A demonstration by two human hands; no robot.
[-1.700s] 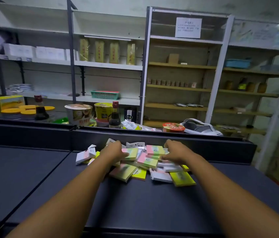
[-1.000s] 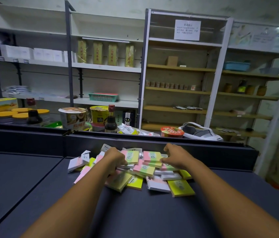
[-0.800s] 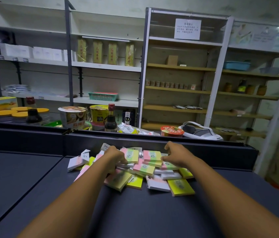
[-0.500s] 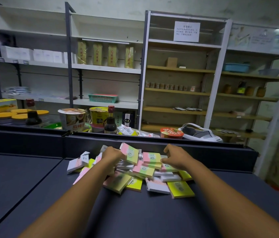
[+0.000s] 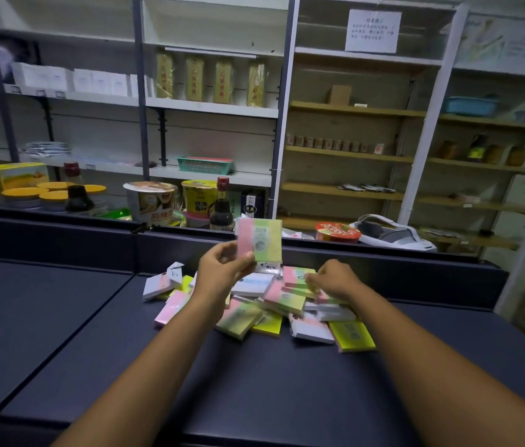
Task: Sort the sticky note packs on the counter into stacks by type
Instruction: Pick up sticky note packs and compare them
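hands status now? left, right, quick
Left hand: holding a pink and green sticky note pack up above the pile.
Right hand: fingers curled on a pack in the pile.

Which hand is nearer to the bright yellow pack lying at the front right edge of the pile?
The right hand. It rests on the pile just behind the yellow pack. The left hand is farther left, raised above the pile, holding a pink-and-green pack.
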